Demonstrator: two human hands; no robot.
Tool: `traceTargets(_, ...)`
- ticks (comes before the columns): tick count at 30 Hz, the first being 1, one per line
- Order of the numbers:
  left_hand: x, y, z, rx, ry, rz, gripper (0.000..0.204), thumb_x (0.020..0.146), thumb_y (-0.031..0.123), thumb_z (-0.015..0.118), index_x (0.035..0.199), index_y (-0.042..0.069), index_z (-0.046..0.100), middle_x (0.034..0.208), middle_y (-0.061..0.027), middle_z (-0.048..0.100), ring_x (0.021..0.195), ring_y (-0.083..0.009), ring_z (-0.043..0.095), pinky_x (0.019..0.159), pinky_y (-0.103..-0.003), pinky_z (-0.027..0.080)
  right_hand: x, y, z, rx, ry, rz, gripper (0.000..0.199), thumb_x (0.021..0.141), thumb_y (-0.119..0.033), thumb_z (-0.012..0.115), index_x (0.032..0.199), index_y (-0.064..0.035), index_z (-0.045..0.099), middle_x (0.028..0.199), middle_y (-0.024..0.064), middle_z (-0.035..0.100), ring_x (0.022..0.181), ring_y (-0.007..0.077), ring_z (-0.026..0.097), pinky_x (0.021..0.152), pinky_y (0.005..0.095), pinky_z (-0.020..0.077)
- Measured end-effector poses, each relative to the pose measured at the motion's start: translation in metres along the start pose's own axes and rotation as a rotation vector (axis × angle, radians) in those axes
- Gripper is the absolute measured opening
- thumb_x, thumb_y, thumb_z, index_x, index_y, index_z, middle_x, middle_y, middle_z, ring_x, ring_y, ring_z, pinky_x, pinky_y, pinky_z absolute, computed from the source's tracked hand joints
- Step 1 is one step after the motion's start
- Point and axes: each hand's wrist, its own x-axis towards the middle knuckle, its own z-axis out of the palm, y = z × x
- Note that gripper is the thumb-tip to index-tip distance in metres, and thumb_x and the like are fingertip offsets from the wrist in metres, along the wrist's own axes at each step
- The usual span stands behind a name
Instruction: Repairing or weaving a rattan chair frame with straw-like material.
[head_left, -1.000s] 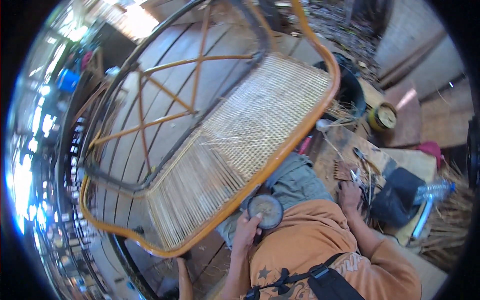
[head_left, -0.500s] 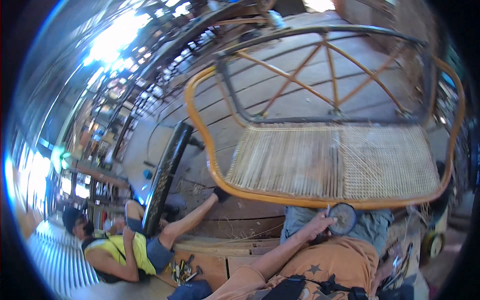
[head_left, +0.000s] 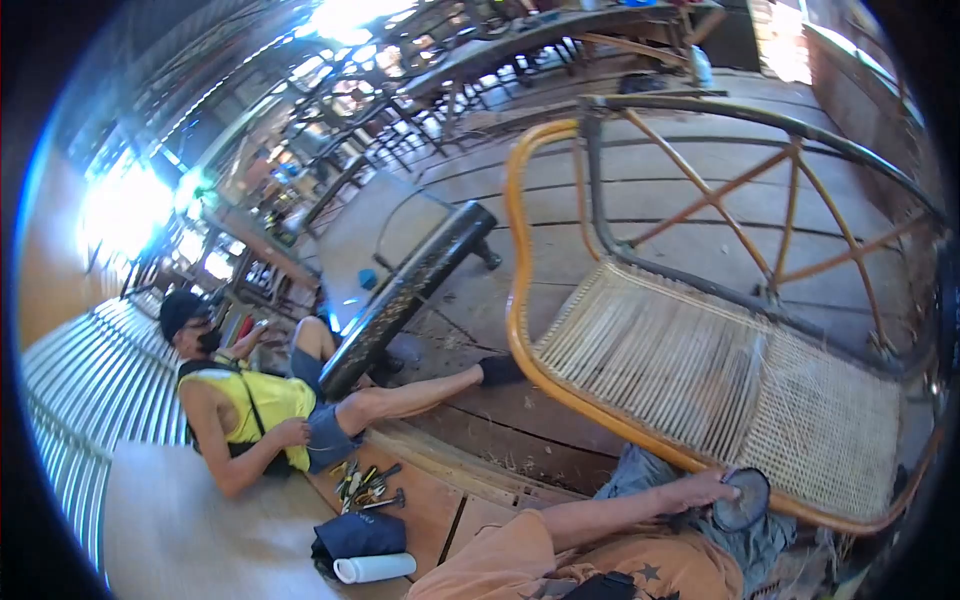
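The left grip (head_left: pixel 703 490) is closed on a round, dark-rimmed disc (head_left: pixel 741 508), which sits at its right end with the flat grey face turned up (the right grip is out of view, so I cannot tell its state). Just beyond the grip passes the orange-brown front rail (head_left: pixel 640 437) of a rattan settee; the woven seat (head_left: pixel 675 355) lies past that rail. The settee's long axis slants from far left of the grip to near right, its backrest (head_left: pixel 712 198) on the far side. Left of the grip, brown boards (head_left: pixel 430 505) carry a hammer (head_left: pixel 388 500) and other tools. Farther left sits a person in a yellow top (head_left: pixel 250 400). Beyond the settee, a plank floor (head_left: pixel 690 88) stretches toward a long counter (head_left: pixel 530 42).
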Motion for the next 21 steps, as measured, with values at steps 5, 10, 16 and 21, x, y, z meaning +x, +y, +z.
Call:
traceTargets(5,0.012,0.002,0.017,-0.055,-0.070,0.061,0.033,0.082,0.026,0.057,0.105,0.003,0.056,0.075,0.0004,0.060,0.051,-0.0069,0.051,0.041,-0.020,0.040,0.005,-0.003,0.021,0.070,-0.062,-0.107,0.026,0.085,-0.007,0.052,0.110,-0.0038,0.055,0.104,0.0139,0.061,0.094,0.0237,0.057,0.080,0.0359,0.0445)
traceTargets(10,0.032,-0.019,0.025,-0.149,-0.060,0.076,0.034,0.081,0.029,0.059,0.103,0.003,0.056,0.075,0.0002,0.060,0.051,-0.0071,0.051,0.043,-0.021,0.042,-0.011,0.034,0.008,0.097,-0.043,-0.045,0.024,0.086,-0.006,0.052,0.109,-0.0030,0.055,0.102,0.0138,0.061,0.093,0.0227,0.057,0.080,0.0352,0.0444)
traceTargets(16,0.037,-0.016,-0.035,-0.111,0.373,-0.046,0.024,0.083,0.023,0.058,0.091,0.001,0.062,0.069,-0.0060,0.062,0.053,-0.0150,0.058,0.048,-0.028,0.049,-0.154,0.135,-0.073,0.003,0.131,0.418,0.022,0.087,-0.005,0.051,0.108,-0.0020,0.054,0.100,0.0137,0.062,0.091,0.0216,0.057,0.079,0.0344,0.0444)
traceTargets(21,0.041,0.010,-0.051,-0.301,0.436,-0.046,0.018,0.085,0.019,0.057,0.092,0.003,0.057,0.068,-0.0061,0.062,0.050,-0.0141,0.058,0.043,-0.026,0.045,-0.156,0.141,-0.156,0.252,0.399,0.606,0.009,0.085,-0.002,0.051,0.093,-0.0006,0.056,0.080,0.0053,0.057,0.067,0.0115,0.052,0.059,0.0242,0.0420)
